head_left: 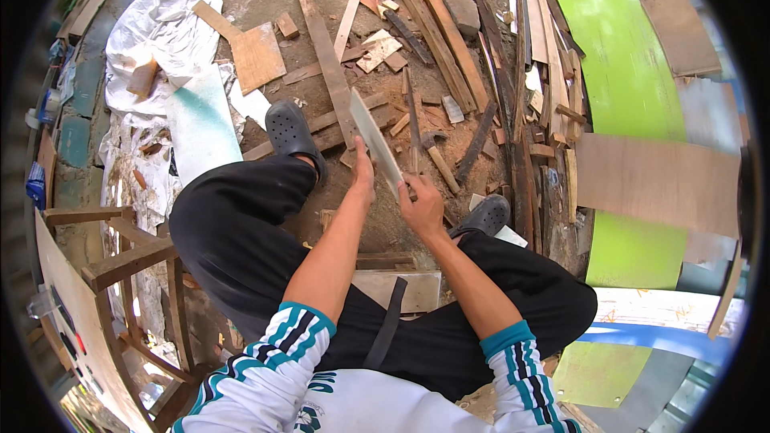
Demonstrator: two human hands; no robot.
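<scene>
At frame centre my left hand (365, 170) and right hand (420, 204) each close their grip on a thin pale strip (375, 143), tilted above the ground. A hammer (438, 162) lies just right; scrap planks (449, 40) crowd beyond, a green board (622, 72) upper right.

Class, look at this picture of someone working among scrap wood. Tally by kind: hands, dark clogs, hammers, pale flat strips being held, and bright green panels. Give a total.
Hands: 2, the left hand and the right hand
Dark clogs: 2
Hammer: 1
Pale flat strip, held in both hands: 1
Bright green panels: 3
Total: 9
</scene>
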